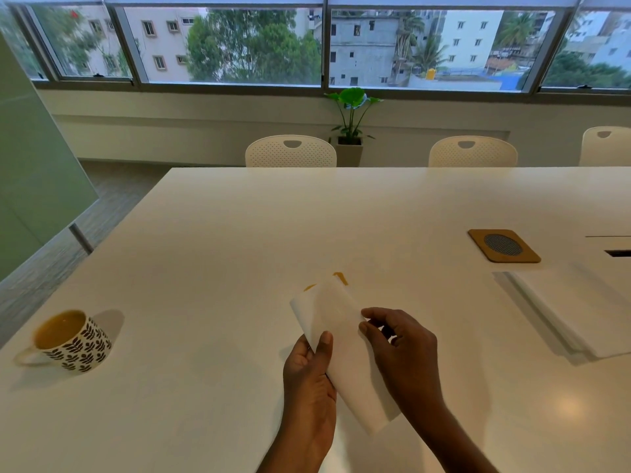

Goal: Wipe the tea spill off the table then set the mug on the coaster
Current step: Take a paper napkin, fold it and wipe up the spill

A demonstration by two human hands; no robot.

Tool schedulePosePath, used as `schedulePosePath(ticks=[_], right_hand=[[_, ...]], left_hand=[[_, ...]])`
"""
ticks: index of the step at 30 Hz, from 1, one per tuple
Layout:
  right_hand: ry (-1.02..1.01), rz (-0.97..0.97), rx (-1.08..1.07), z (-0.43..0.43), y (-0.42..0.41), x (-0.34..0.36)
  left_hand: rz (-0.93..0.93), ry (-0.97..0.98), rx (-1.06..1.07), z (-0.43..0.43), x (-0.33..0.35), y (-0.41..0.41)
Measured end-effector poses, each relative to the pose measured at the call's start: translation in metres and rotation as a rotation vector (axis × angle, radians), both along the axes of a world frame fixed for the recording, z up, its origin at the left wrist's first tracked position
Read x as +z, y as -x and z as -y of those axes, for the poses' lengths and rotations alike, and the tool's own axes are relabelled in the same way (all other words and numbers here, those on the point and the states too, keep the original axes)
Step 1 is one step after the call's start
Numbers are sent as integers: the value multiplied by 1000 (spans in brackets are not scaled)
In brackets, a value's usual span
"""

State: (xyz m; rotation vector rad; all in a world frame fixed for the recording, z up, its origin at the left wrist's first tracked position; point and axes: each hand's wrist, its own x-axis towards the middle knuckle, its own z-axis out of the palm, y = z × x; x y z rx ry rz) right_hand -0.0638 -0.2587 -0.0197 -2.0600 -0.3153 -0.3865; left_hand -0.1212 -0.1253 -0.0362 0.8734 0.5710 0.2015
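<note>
A folded white tissue (336, 336) is held above the white table (239, 233) near its front middle. My left hand (309, 373) grips its left edge, thumb on top. My right hand (399, 349) pinches its right edge. A small orange-brown tea spill (341, 276) peeks out just beyond the tissue's far end; most of it is hidden. A mug (70, 341) with a dark leaf pattern, full of tea, stands at the far left with its handle toward me. A square cork coaster (503, 245) with a grey round centre lies at the right.
A stack of white tissues (577, 308) lies at the right, just this side of the coaster. A cable slot (619, 253) is cut into the table at the right edge. White chairs (291, 151) stand along the far side, with a potted plant (351, 124) behind.
</note>
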Motion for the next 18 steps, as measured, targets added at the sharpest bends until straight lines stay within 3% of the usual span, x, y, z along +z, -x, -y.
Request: schedulePosePath(ticks=[18], right_hand=[[-39, -20, -24, -4, -4, 3]], left_hand=[[-56, -42, 50, -2, 2, -5]])
